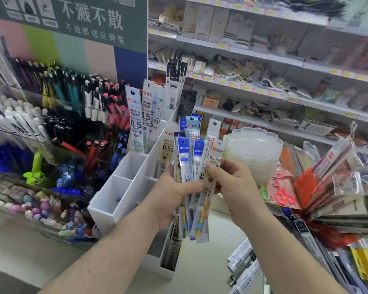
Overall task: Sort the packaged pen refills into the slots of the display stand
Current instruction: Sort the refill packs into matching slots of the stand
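Nearest, two bare forearms reach in from the bottom edge and meet above the counter [204, 270]. The left hand [170, 200] grips a fanned bundle of refill packs [189, 166] around their lower middle, fingers curled behind and the thumb pressed across the front; the packs rise well above the fist and their lower ends hang below it. The right hand [232, 185] pinches the rightmost pack of the fan, a white-headed one [212, 158], between thumb and fingertips just beside the left thumb, so both hands touch the same bundle. Directly beneath and behind the bundle stands the white stand [123, 187], a row of open-topped slots running away from the near left toward the far right. A dark pack [171, 247] sits in the near slot below the left wrist; the next slots on the left show bare white walls. Farther along, a slot holds upright white 0.5 packs [136, 119], and the farthest holds black-headed packs [174, 81]. Right of the bundle is a stack of clear scalloped trays [255, 153], with hanging packets [331, 170] beyond. Left of the stand are bins of pens [57, 107], and shelves [263, 66] fill the background.
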`<state>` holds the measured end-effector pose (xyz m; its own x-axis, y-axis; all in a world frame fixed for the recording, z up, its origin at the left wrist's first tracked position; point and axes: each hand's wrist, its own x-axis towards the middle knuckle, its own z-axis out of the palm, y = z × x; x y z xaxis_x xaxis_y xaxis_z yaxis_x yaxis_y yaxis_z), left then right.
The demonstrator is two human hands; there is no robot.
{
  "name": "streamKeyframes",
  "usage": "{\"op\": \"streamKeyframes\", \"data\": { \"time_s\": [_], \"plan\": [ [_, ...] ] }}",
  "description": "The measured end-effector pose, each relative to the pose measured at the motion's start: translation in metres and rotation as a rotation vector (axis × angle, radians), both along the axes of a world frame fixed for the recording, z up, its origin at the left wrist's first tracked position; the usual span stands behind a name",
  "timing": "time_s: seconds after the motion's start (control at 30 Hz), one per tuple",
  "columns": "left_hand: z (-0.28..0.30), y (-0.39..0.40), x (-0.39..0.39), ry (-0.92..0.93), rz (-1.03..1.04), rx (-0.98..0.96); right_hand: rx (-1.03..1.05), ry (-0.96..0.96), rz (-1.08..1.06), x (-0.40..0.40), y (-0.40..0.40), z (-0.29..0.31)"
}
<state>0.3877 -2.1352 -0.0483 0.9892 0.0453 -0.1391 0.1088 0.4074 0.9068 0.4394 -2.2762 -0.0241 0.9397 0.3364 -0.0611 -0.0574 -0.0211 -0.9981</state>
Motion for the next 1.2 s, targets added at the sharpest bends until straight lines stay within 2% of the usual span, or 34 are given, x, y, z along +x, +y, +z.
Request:
{"op": "streamKeyframes", "data": {
  "time_s": [0.17, 0.4, 0.57, 0.7, 0.8, 1.03, 1.2],
  "plan": [
    [-0.001, 0.001, -0.003, 0.017, -0.020, 0.009, 0.098, 0.043, -0.019, -0.003, 0.001, -0.005],
    [-0.004, 0.001, -0.002, 0.022, -0.016, 0.102, 0.109, 0.034, -0.012, -0.009, -0.003, -0.017],
    [-0.004, -0.002, 0.001, 0.037, -0.132, 0.142, 0.109, 0.072, -0.060, -0.009, -0.006, -0.024],
    [-0.001, -0.004, 0.002, 0.086, -0.226, 0.052, 0.055, 0.007, -0.106, -0.008, -0.015, -0.026],
    [-0.003, -0.005, 0.003, 0.121, -0.190, 0.013, 0.057, -0.005, -0.109, -0.007, -0.021, -0.026],
    [-0.006, -0.016, 0.007, 0.051, -0.054, 0.202, 0.141, 0.105, -0.021, -0.006, -0.023, -0.023],
    [-0.009, -0.012, 0.004, 0.057, -0.111, 0.070, 0.143, 0.131, -0.032, -0.002, -0.025, -0.020]
  ]
}}
